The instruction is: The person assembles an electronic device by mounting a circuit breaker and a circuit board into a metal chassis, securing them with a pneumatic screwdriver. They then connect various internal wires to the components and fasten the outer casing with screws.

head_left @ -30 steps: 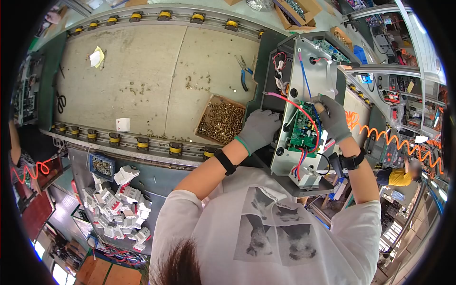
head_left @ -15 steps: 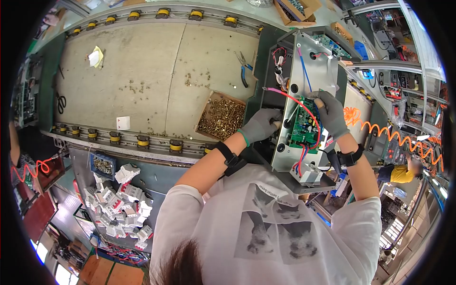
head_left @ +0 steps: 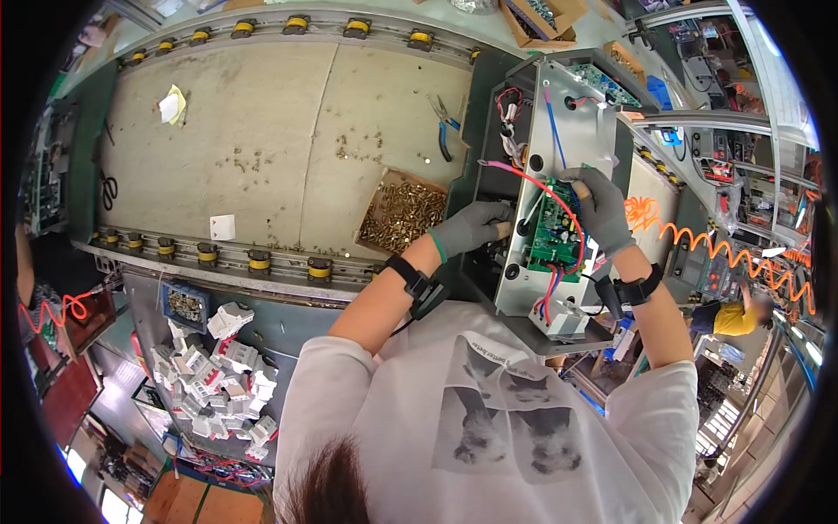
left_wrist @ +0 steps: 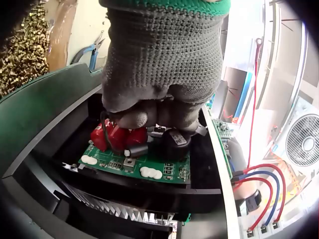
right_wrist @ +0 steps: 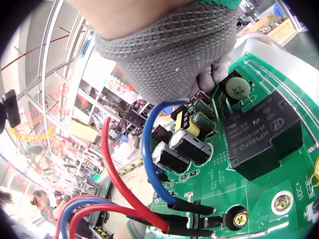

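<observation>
1. We find the left hand (head_left: 471, 229) gloved and reaching into the open side of the dark housing (head_left: 522, 330), with its fingers bent down over the inner circuit board (left_wrist: 129, 169).
2. At those fingertips we see red components (left_wrist: 117, 137) and a black cylindrical part (left_wrist: 177, 143); we cannot tell whether the fingers pinch any of them, since the glove covers the contact.
3. We see the right hand (head_left: 602, 205), also gloved, at the far end of the green circuit board (head_left: 552, 236), its fingers bent toward the board's edge. Their tips are mostly hidden, so we cannot tell how closed they are or whether they hold anything.
4. That green board lies on the metal panel (head_left: 576, 131) of the housing, between the two hands; from the right wrist we see a black relay (right_wrist: 266, 134) and a blue wire (right_wrist: 147, 154) close by the glove.
5. Near the left hand we have a shallow carton (head_left: 375, 205) filled with brass pieces (head_left: 406, 218), and pliers (head_left: 444, 131) above it.
6. Farther left, a blue bin (head_left: 185, 325) holds small metal parts (head_left: 183, 304), just beside a heap of white blocks (head_left: 218, 384).
</observation>
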